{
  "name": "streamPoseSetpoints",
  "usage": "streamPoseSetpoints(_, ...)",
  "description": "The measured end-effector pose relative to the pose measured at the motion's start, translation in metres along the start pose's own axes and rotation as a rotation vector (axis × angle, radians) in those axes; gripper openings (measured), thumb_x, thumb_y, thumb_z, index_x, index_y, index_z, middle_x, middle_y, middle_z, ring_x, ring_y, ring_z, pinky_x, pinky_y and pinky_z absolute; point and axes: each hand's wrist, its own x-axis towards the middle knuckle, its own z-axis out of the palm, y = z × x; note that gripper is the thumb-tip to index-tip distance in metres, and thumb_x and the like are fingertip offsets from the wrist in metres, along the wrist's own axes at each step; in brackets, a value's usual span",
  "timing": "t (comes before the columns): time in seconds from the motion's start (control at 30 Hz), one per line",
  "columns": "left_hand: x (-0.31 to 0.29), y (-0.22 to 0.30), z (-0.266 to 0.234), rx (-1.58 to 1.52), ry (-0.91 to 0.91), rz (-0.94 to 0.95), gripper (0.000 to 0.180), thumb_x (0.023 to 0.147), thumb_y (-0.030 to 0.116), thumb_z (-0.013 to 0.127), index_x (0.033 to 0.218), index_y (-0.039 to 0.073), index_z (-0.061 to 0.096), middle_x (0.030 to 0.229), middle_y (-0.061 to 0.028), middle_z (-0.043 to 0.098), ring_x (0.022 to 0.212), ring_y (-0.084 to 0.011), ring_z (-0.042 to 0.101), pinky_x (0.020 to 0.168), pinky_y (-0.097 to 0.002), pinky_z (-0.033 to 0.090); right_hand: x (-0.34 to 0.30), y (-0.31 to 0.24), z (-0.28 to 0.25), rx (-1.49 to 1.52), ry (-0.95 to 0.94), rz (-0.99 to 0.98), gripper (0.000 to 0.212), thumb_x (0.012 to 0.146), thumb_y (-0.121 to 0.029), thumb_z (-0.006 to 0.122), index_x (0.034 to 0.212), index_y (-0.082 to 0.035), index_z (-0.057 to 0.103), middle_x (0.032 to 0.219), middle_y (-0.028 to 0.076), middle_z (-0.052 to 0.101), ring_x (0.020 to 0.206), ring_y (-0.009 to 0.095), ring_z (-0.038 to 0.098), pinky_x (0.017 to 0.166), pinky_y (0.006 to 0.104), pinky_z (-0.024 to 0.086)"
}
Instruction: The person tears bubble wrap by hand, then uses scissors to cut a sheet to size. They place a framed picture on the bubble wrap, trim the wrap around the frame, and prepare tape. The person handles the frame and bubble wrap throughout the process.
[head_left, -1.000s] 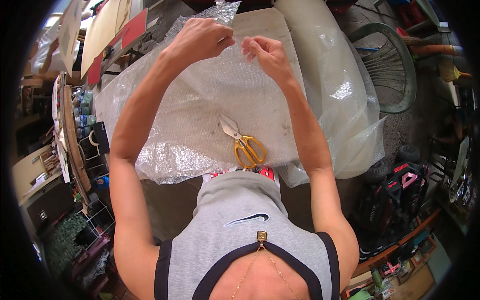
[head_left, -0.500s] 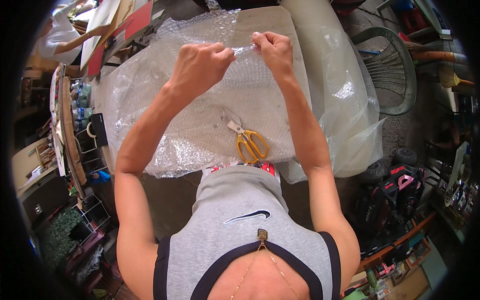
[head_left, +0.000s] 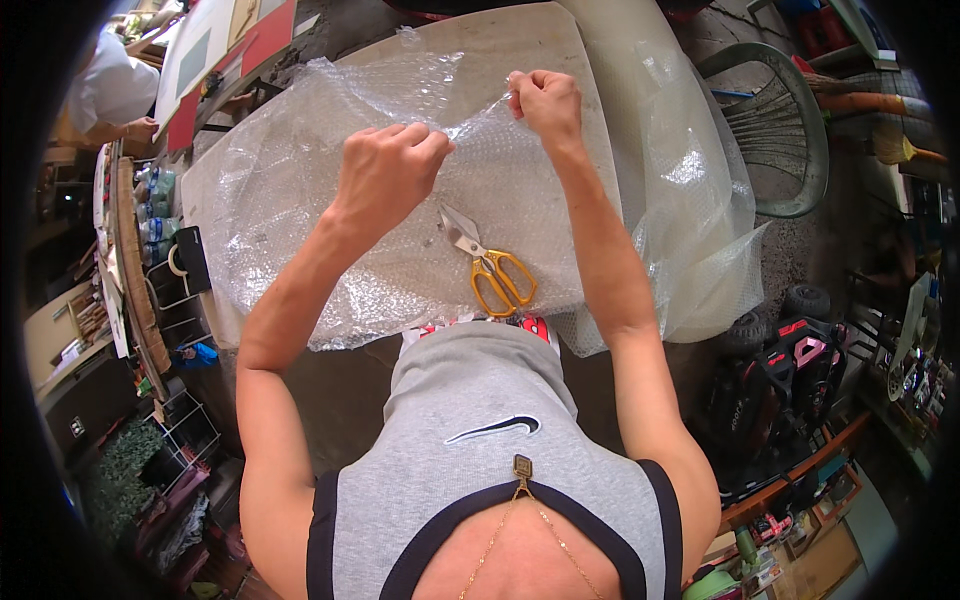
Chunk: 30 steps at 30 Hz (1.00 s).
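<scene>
A wide sheet of clear bubble wrap point(head_left: 290, 215) covers much of the table in front of me. My left hand point(head_left: 390, 170) is closed in a pinch on part of it, a little above the tabletop. Farther out and to the right, my right hand point(head_left: 547, 103) pinches another bit of the same film. A strip of the wrap stretches between the two hands. Scissors point(head_left: 488, 265) with yellow handles lie on the wrap near the table's front edge, blades pointing away from me, touched by neither hand.
The pale tabletop point(head_left: 535, 45) shows at the far side. A roll of bubble wrap point(head_left: 690, 220) stands along its right side, beside a dark green plastic chair point(head_left: 775, 130). A black toy vehicle point(head_left: 780, 390) is at lower right. Another person point(head_left: 115, 90) works at the far left.
My left hand has come nearer and lower, widening the gap to my right hand, which barely moved. The film between them now slants. At the far left, the other person's arm has drawn back.
</scene>
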Motion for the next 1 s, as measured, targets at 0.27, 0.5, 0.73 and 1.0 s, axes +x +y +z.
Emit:
streamPoseSetpoints(0.27,-0.003,-0.004,0.000,-0.078,0.035,-0.088,0.012,0.080,0.020,0.069,0.073,0.011,0.064,0.060,-0.0026,0.057,0.052,-0.0187,0.059,0.047,-0.0315,0.044,-0.015,-0.009,-0.001,0.026,0.096,-0.019,0.029,0.087,-0.021,0.058,0.069,-0.001,0.065,0.056,0.005,0.063,0.050,0.010,0.058,0.053,0.0265,0.048)
streamPoseSetpoints(0.5,-0.005,0.000,-0.002,-0.119,0.039,-0.086,0.013,0.081,0.020,0.069,0.073,0.011,0.065,0.059,-0.0027,0.058,0.050,-0.0189,0.058,0.046,-0.0311,0.043,-0.016,-0.010,-0.005,-0.016,0.131,-0.018,0.030,0.089,-0.023,0.057,0.070,-0.001,0.065,0.058,0.007,0.065,0.053,0.012,0.063,0.057,0.0273,0.051)
streamPoseSetpoints(0.73,-0.009,0.002,-0.002,-0.124,0.028,-0.096,0.014,0.082,0.021,0.068,0.073,0.011,0.065,0.059,-0.0024,0.058,0.050,-0.0180,0.058,0.046,-0.0306,0.043,-0.017,-0.005,-0.007,-0.021,0.163,-0.043,0.029,0.089,-0.022,0.057,0.070,-0.001,0.065,0.060,0.007,0.065,0.052,0.012,0.062,0.055,0.0269,0.051)
streamPoseSetpoints(1.0,-0.015,0.007,-0.002,-0.142,0.073,-0.088,0.015,0.082,0.020,0.068,0.072,0.011,0.062,0.058,-0.0025,0.057,0.051,-0.0183,0.059,0.045,-0.0317,0.043,-0.004,0.023,-0.007,0.049,0.212,-0.070,0.030,0.087,-0.020,0.058,0.066,0.001,0.062,0.057,0.012,0.063,0.053,0.021,0.063,0.056,0.0347,0.049)
